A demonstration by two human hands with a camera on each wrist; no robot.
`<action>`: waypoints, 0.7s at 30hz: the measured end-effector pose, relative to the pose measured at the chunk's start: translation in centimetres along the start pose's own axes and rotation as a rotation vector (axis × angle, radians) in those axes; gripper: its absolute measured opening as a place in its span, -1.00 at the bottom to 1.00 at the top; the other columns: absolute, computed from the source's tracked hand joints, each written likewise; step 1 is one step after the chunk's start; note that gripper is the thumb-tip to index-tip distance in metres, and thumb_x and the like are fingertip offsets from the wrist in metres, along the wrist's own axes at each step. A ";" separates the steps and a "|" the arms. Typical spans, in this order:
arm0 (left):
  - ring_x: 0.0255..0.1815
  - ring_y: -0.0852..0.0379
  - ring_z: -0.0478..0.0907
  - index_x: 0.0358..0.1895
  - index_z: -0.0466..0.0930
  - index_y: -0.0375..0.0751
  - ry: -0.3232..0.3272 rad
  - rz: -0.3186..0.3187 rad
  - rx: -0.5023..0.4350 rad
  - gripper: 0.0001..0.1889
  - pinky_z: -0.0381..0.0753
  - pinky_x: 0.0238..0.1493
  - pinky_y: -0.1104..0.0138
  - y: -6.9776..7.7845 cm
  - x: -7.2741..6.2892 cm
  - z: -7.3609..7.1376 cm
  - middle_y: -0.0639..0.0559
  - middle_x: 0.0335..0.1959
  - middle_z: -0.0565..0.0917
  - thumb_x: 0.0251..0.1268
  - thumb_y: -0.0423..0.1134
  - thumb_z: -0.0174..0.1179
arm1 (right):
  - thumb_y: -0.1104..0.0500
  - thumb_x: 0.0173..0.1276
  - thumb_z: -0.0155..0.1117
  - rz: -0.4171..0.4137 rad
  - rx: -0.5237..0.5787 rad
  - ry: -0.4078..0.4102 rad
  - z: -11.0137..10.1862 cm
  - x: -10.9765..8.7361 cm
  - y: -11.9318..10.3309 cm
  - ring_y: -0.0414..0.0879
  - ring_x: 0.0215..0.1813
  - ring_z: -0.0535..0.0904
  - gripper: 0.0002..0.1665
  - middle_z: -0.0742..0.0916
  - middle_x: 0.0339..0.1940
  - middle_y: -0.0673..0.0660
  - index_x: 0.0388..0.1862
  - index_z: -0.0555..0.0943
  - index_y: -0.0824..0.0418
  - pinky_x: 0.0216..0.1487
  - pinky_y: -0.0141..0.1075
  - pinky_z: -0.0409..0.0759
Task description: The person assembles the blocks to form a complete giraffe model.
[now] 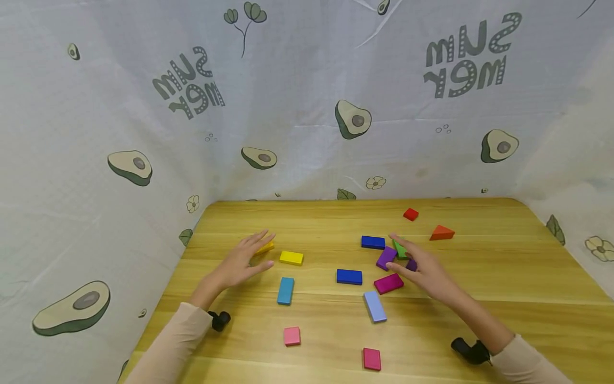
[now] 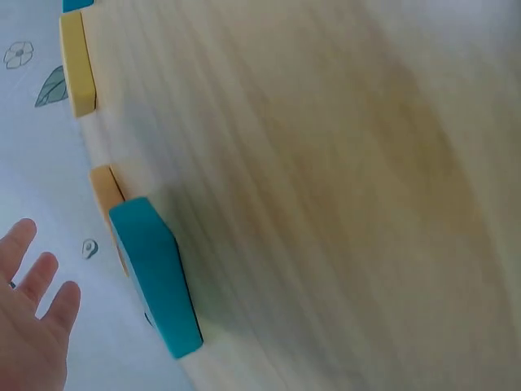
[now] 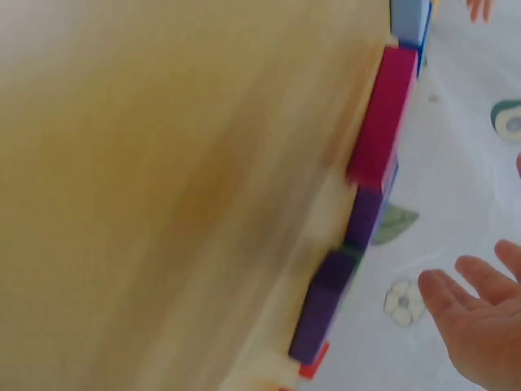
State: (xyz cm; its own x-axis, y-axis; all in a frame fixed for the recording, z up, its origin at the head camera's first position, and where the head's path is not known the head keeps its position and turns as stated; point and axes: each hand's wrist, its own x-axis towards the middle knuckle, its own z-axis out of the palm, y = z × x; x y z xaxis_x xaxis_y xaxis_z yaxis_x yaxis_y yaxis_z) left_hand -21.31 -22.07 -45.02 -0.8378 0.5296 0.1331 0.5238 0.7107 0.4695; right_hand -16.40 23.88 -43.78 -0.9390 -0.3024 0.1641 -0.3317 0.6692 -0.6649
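My left hand point(image 1: 244, 261) hovers over the left side of the table, fingers spread and holding nothing. An orange-yellow block point(image 1: 265, 248) shows partly behind its fingers, and a yellow block point(image 1: 291, 258) lies just to the right. In the left wrist view a teal block point(image 2: 156, 277) lies near that hand; from the head it is hidden under it. My right hand point(image 1: 429, 272), also spread and without anything in it, is above a dark purple block point(image 1: 411, 265) and a green block point(image 1: 400, 250), both partly covered. A purple block point(image 1: 386, 258) and a magenta block point(image 1: 388, 284) lie by its thumb.
Two dark blue blocks point(image 1: 349, 277), a light blue block point(image 1: 375, 306) and a blue block point(image 1: 285, 291) lie mid-table. Pink point(image 1: 292, 336) and crimson point(image 1: 371, 359) squares are nearer. A red piece point(image 1: 411, 214) and orange-red triangle point(image 1: 442, 233) lie far right. Patterned cloth point(image 1: 307, 106) hangs behind.
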 end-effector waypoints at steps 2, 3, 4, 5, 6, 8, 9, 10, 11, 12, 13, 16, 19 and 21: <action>0.54 -0.27 0.02 0.58 0.15 -0.01 -0.020 0.012 -0.021 -0.26 0.11 0.34 -0.35 0.2 0.3 0.2 -0.09 0.59 0.08 0.44 0.13 0.15 | 0.00 0.44 0.32 -0.009 0.025 0.002 0.6 0.1 -0.2 0.41 0.23 0.47 -0.20 0.44 0.40 0.41 0.54 0.28 0.22 0.13 0.23 0.52; 0.54 -0.25 0.03 0.58 0.16 -0.01 -0.030 0.016 -0.032 -0.26 0.12 0.35 -0.33 0.3 0.4 0.3 -0.08 0.59 0.09 0.45 0.13 0.14 | 0.02 0.44 0.32 -0.012 0.042 0.001 0.9 0.1 -0.4 0.39 0.20 0.49 -0.22 0.46 0.39 0.41 0.52 0.30 0.23 0.12 0.20 0.54; 0.54 -0.24 0.04 0.58 0.16 -0.01 -0.038 0.023 -0.043 -0.27 0.13 0.35 -0.31 0.4 0.5 0.5 -0.10 0.58 0.11 0.45 0.12 0.14 | 0.04 0.44 0.32 -0.014 0.062 -0.001 1.2 0.2 -0.5 0.37 0.17 0.52 -0.25 0.48 0.37 0.41 0.50 0.33 0.25 0.10 0.17 0.56; 0.54 -0.23 0.04 0.57 0.17 -0.02 -0.047 0.030 -0.057 -0.28 0.14 0.36 -0.30 0.5 0.7 0.6 -0.12 0.58 0.12 0.46 0.11 0.14 | 0.06 0.43 0.33 -0.015 0.083 -0.006 1.4 0.2 -0.7 0.36 0.15 0.54 -0.27 0.50 0.34 0.40 0.49 0.35 0.27 0.10 0.15 0.57; 0.53 -0.22 0.05 0.57 0.18 -0.02 -0.056 0.033 -0.073 -0.29 0.14 0.37 -0.28 0.6 0.8 0.7 -0.12 0.57 0.13 0.46 0.11 0.14 | 0.08 0.43 0.33 -0.016 0.104 -0.011 1.6 0.3 -0.8 0.39 0.24 0.48 -0.29 0.51 0.33 0.41 0.47 0.36 0.29 0.15 0.24 0.50; 0.53 -0.21 0.06 0.56 0.21 -0.07 -0.068 0.045 -0.095 -0.31 0.15 0.37 -0.26 0.7 1.1 1.0 -0.15 0.56 0.16 0.47 0.07 0.15 | 0.13 0.42 0.35 -0.027 0.137 -0.018 2.1 0.4 -1.0 0.35 0.20 0.51 -0.33 0.56 0.25 0.41 0.42 0.41 0.34 0.15 0.20 0.52; 0.53 -0.21 0.06 0.55 0.22 -0.10 -0.076 0.047 -0.110 -0.32 0.15 0.37 -0.26 0.7 1.2 1.1 -0.16 0.56 0.16 0.48 0.04 0.15 | 0.16 0.40 0.36 -0.036 0.153 -0.018 2.3 0.5 -1.0 0.33 0.17 0.53 -0.35 0.59 0.21 0.40 0.39 0.43 0.36 0.13 0.17 0.54; 0.52 -0.21 0.06 0.54 0.23 -0.11 -0.083 0.048 -0.125 -0.33 0.15 0.38 -0.26 0.8 1.3 1.2 -0.16 0.55 0.17 0.48 0.02 0.15 | 0.18 0.39 0.37 -0.042 0.164 -0.019 2.5 0.6 -1.0 0.31 0.14 0.56 -0.37 0.61 0.17 0.39 0.37 0.45 0.38 0.10 0.14 0.57; 0.52 -0.21 0.07 0.54 0.23 -0.12 -0.089 0.049 -0.137 -0.35 0.14 0.38 -0.25 0.8 1.4 1.4 -0.17 0.55 0.18 0.49 -0.01 0.15 | 0.19 0.38 0.38 -0.048 0.170 -0.018 2.8 0.6 -1.0 0.30 0.11 0.57 -0.38 0.63 0.13 0.39 0.34 0.47 0.39 0.07 0.11 0.59; 0.52 -0.22 0.07 0.54 0.24 -0.14 -0.095 0.050 -0.147 -0.36 0.14 0.38 -0.25 0.8 1.5 1.5 -0.17 0.54 0.19 0.49 -0.03 0.15 | 0.21 0.37 0.39 -0.052 0.182 -0.019 3.0 0.8 -1.0 0.29 0.08 0.58 -0.40 0.63 0.12 0.39 0.32 0.48 0.41 0.05 0.08 0.61; 0.52 -0.22 0.08 0.53 0.24 -0.14 -0.101 0.051 -0.157 -0.37 0.14 0.39 -0.25 0.8 1.6 1.6 -0.17 0.53 0.21 0.50 -0.05 0.15 | 0.23 0.35 0.40 -0.052 0.195 -0.021 3.2 0.9 -1.0 0.28 0.07 0.59 -0.41 0.64 0.10 0.39 0.30 0.49 0.42 0.03 0.05 0.63; 0.51 -0.17 0.12 0.52 0.25 -0.16 -0.121 0.041 -0.194 -0.39 0.15 0.42 -0.17 0.8 1.9 1.9 -0.13 0.51 0.25 0.51 -0.10 0.15 | 0.26 0.33 0.41 -0.031 0.224 -0.034 3.6 1.2 -1.1 0.27 0.05 0.59 -0.45 0.65 0.07 0.38 0.25 0.53 0.44 -0.01 -0.02 0.66; 0.50 -0.13 0.18 0.51 0.26 -0.20 -0.131 0.038 -0.237 -0.41 0.19 0.44 -0.07 0.7 2.2 2.2 -0.10 0.49 0.29 0.51 -0.16 0.16 | 0.27 0.32 0.41 -0.001 0.250 -0.069 4.0 1.6 -1.1 0.26 0.06 0.59 -0.48 0.65 0.08 0.38 0.20 0.55 0.47 -0.01 -0.05 0.66; 0.48 -0.12 0.21 0.51 0.26 -0.22 -0.131 0.037 -0.261 -0.42 0.23 0.43 -0.02 0.6 2.4 2.5 -0.11 0.48 0.30 0.51 -0.20 0.15 | 0.27 0.32 0.42 0.017 0.260 -0.095 4.2 1.9 -1.2 0.26 0.06 0.60 -0.50 0.64 0.10 0.38 0.18 0.56 0.48 -0.01 -0.07 0.66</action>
State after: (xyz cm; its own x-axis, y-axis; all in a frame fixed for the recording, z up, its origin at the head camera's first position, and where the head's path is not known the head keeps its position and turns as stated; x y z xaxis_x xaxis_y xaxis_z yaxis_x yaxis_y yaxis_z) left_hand -22.63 -19.25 -46.63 -0.7830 0.6201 0.0485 0.4821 0.5557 0.6773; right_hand -17.38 19.67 -45.78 -0.9274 -0.3630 0.0904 -0.2699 0.4819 -0.8336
